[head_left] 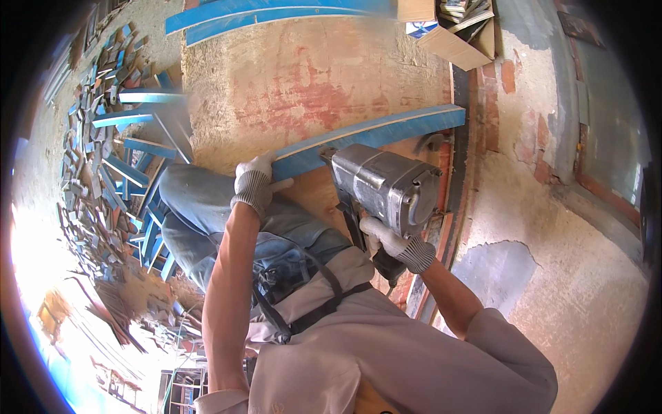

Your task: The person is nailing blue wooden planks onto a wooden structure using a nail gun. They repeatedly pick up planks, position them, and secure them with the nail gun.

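Observation:
My left hand point(256, 178), in a pale knitted glove, is closed on the near left end of a long blue-painted wooden board point(386, 131). The board slants up to the right across the worktop, its paler edge showing. In my right hand point(387, 238), also gloved, is the handle of a dark grey metal nail gun point(378, 183). The nose of the tool sits at the side of the blue board, close to my left hand; whether it presses on the wood I cannot tell. My right fingers are partly hidden behind the handle.
The worn wooden worktop point(296, 76) has red stains. More blue boards point(276, 15) lie along its far edge, beside an open cardboard box point(458, 41) of small packed items. A large heap of blue and grey offcuts point(103, 152) covers the floor at left. A peeling wall point(531, 207) stands at right.

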The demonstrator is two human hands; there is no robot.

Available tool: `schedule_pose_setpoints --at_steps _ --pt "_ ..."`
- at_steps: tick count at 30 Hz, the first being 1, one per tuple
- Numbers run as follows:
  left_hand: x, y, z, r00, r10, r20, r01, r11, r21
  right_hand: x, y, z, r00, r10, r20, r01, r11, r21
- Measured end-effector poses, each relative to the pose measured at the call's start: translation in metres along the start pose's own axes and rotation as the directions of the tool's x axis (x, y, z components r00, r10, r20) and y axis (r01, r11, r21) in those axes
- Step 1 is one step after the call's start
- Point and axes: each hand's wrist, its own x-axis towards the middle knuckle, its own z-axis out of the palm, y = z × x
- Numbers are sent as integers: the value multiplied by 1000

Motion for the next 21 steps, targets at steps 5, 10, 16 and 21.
schedule_pose_setpoints --at_steps 5,10,16,21 --pt "1 -16 -2 1000 6 16 -8 987 158 7 5 11 988 -147 52 153 980 -131" --pt "-10 40 -1 995 -23 100 -27 881 473 23 13 14 989 -120 86 143 924 -355" --pt "1 13 7 985 -171 -3 169 975 -146 36 44 23 990 -134 35 138 927 -348" --pt "1 4 -3 885 -451 -117 399 863 -310 10 28 11 995 -82 61 101 886 -452"
